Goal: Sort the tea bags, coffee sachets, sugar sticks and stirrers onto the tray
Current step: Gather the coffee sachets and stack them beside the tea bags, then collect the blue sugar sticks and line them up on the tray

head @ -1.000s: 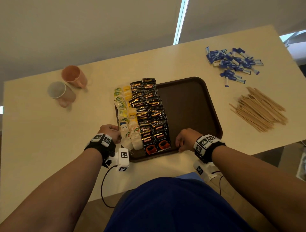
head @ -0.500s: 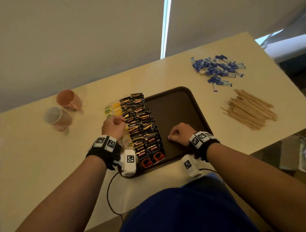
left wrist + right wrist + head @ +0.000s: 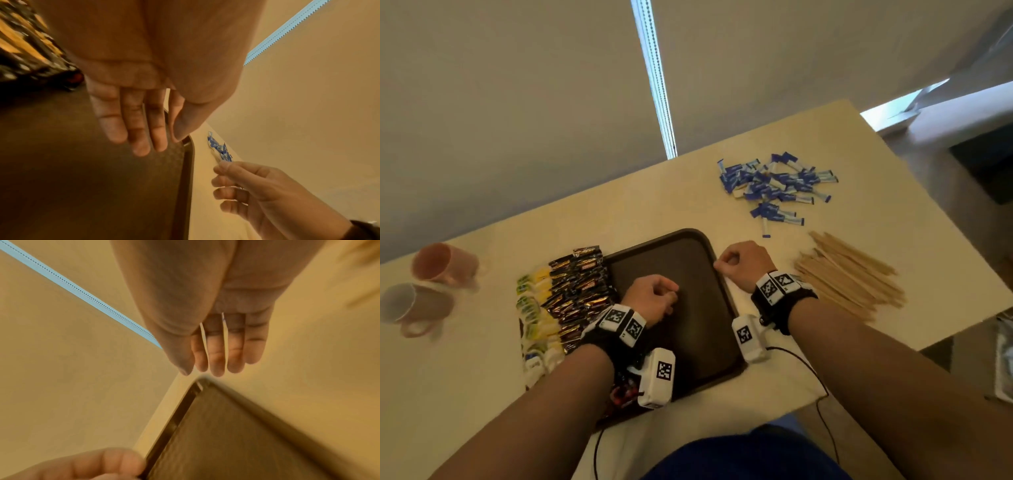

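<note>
A brown tray (image 3: 688,260) lies on the cream table. Its left part holds rows of black coffee sachets (image 3: 578,287), and yellow-green tea bags (image 3: 534,315) line its left edge. Blue sugar sticks (image 3: 774,185) lie in a heap at the back right, with wooden stirrers (image 3: 849,274) piled nearer on the right. My left hand (image 3: 654,298) hovers over the tray's bare middle, fingers loosely curled and empty (image 3: 160,139). My right hand (image 3: 736,260) is at the tray's right rim, also loosely curled and holding nothing (image 3: 205,366).
A pink cup (image 3: 441,262) and a grey cup (image 3: 410,305) stand at the table's far left. The table's near edge runs just in front of my body. Thin cables hang from the wrist cameras below the tray.
My left hand has left the tea bag and coffee rows and moved right over the tray's bare middle. My right hand has gone from the tray's near part to its right rim.
</note>
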The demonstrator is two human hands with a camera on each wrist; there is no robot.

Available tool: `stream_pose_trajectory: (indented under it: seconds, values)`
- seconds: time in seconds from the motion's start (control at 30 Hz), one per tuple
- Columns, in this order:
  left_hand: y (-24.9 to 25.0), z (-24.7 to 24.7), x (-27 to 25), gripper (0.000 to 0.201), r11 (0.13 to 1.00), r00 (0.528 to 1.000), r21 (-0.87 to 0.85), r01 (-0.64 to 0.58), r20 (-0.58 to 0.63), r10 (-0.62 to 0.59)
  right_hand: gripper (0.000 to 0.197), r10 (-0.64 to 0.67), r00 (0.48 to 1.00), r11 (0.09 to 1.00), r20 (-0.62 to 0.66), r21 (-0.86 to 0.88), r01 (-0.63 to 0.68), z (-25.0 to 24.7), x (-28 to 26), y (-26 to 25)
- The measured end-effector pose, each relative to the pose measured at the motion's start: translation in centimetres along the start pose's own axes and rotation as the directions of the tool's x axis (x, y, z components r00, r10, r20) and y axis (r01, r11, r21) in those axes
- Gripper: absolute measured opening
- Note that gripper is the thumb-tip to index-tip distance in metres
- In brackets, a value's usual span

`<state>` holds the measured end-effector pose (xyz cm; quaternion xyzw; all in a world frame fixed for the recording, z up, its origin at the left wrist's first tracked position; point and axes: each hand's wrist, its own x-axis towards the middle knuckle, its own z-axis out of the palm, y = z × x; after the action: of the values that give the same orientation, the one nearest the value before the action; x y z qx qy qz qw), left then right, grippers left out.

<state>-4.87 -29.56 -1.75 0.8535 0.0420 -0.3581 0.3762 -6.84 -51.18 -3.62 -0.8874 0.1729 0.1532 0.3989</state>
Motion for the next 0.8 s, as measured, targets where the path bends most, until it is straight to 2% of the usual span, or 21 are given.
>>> stream_pose_trajectory:
  seconds: [0.07,0.13,0.2,0.3,0.37,0.43,0.63,0.73,0.8]
  values:
    - [1.9,1.0,0.9,0.018,1.0,1.0,-0.027,0.003,-0.022,-0.004,0.023,-0.009,1.0,0.999,-0.015,-0.041,0.008,-2.9,3.1,1.3]
    - [3.3,1.8,1.5,0.019,0.999,0.999,-0.043,0.004,-0.031,-0.005,0.037,-0.014,1.0,0.983,0.016,-0.181,0.017,-5.6,6.6,2.5]
    - [4.3,2.4,1.9,0.019,0.998,1.0,-0.059,0.012,-0.025,-0.014,0.061,-0.038,0.996,0.916,0.075,-0.395,0.065,-8.0,9.9,3.1]
    - [5.0,3.0,2.4,0.016,0.994,0.998,-0.098,0.046,-0.032,-0.049,0.111,-0.003,0.985,0.73,0.172,-0.673,0.12,-10.6,13.3,3.5]
    - [5.2,3.1,2.5,0.014,0.992,0.997,-0.111,0.063,-0.041,-0.068,0.138,0.061,0.974,0.651,0.219,-0.748,0.127,-11.5,14.5,3.9]
    - [5.2,2.9,2.8,0.013,0.99,0.995,-0.124,0.074,-0.059,-0.081,0.151,0.09,0.958,0.612,0.273,-0.774,0.163,-12.1,15.6,4.4]
    - [5.1,2.8,3.9,0.012,0.98,0.987,-0.149,0.134,-0.068,-0.146,0.158,0.043,0.92,0.523,0.389,-0.794,0.311,-12.8,19.0,4.3]
    - [5.4,3.1,4.6,0.012,0.975,0.985,-0.157,0.16,-0.043,-0.168,0.148,0.01,0.897,0.486,0.442,-0.786,0.381,-12.7,20.1,3.7]
    - [5.8,3.3,5.0,0.012,0.974,0.985,-0.158,0.165,-0.031,-0.172,0.133,-0.054,0.89,0.462,0.453,-0.778,0.425,-12.4,20.4,3.6]
